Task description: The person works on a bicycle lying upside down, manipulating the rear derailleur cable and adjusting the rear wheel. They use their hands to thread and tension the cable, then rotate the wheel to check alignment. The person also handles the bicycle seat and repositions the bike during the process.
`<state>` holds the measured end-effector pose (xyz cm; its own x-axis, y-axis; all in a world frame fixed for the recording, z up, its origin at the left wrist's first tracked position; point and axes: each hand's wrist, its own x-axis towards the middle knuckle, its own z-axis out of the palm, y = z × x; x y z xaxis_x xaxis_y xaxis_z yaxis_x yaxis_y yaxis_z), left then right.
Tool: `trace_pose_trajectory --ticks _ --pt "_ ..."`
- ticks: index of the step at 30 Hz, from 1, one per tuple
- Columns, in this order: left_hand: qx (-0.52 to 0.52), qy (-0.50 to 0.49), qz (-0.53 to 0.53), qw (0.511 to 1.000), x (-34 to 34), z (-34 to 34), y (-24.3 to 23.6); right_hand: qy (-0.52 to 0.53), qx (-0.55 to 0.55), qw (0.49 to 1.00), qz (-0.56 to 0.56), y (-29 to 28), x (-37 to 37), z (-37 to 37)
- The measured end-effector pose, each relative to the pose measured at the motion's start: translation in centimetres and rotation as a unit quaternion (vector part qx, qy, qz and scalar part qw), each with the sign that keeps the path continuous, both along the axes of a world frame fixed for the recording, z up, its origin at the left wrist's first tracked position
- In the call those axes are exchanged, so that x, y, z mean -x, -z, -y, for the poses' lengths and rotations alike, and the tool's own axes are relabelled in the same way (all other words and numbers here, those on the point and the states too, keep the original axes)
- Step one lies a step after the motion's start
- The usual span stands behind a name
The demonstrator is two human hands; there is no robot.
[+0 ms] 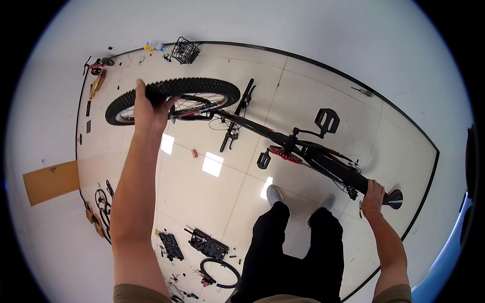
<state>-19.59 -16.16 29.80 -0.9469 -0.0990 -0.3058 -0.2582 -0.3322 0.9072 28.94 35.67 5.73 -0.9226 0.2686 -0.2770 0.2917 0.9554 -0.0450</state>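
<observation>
A black bicycle frame (262,132) with red accents stretches across in front of me. My left hand (151,108) grips the knobby tyre of the front wheel (202,88), thumb on one side and fingers on the other. The handlebar (235,121) shows beside that wheel, at the frame's left end. Over at the right, my right hand (374,197) is closed round the end of the rear tyre (336,169), close to the black saddle (395,199). Between my hands are the red chainring (285,154) and two black pedals (327,121). My right fingertips are partly hidden.
A wire basket (185,50) lies by the far wall. An open tool case (208,244) and a loose bicycle tyre (221,273) lie near left of my feet. A small red can (194,153) is on the tiles. Another bicycle wheel (102,201) stands at the left wall.
</observation>
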Motion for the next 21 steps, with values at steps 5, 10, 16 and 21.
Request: trace_pose_trajectory --ticks 5,10,16,21 --pt "-0.001 -0.015 0.025 1.0 -1.0 1.7 -0.8 0.006 0.004 1.0 -0.012 -1.8 0.9 0.8" --pt "0.006 -0.033 0.05 0.998 -0.8 0.3 -1.3 0.033 0.03 0.999 0.019 -2.6 1.8 1.0" --pt "0.025 0.001 0.041 0.999 -0.4 -0.2 -0.9 0.053 0.047 0.995 0.066 -1.8 1.6 0.7" --pt "0.008 -0.046 0.119 0.992 0.6 -0.3 -1.6 0.065 0.001 0.996 0.053 -1.9 1.7 1.2"
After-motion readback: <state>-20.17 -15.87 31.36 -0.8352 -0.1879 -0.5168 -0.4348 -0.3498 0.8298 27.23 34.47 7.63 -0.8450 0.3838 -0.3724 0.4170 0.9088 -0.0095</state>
